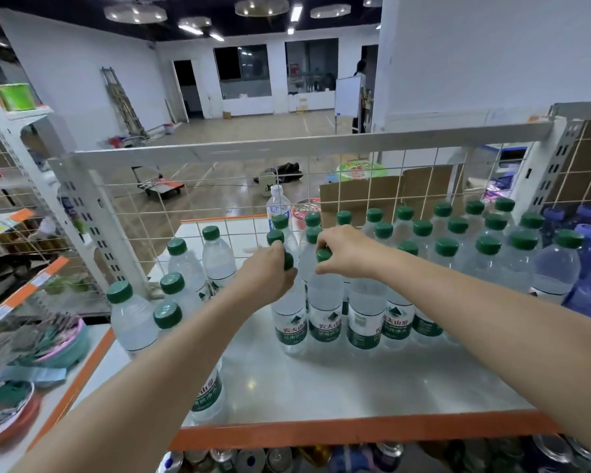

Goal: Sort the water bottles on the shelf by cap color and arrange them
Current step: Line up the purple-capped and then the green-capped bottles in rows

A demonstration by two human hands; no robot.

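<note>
Head view: left hand (pixel 270 273) curled round neck of green-capped bottle (pixel 289 302), cap poking out past fingers. Right hand (pixel 345 252) pinching cap of neighbouring bottle (pixel 325 302), fingers bent over top. Both bottles upright, long axis vertical, touching side by side at front-left corner of main green-cap block (pixel 458 240). Loose green-cap cluster (pixel 171 285) stands apart at left end of shelf (pixel 321 387), nearer left hand. Purple-capped bottles (pixel 587 230) at far right; one white-capped bottle (pixel 277 201) at back by wire grid (pixel 185 199). Judgement: held pair likely needs only upright slide against block.
</note>
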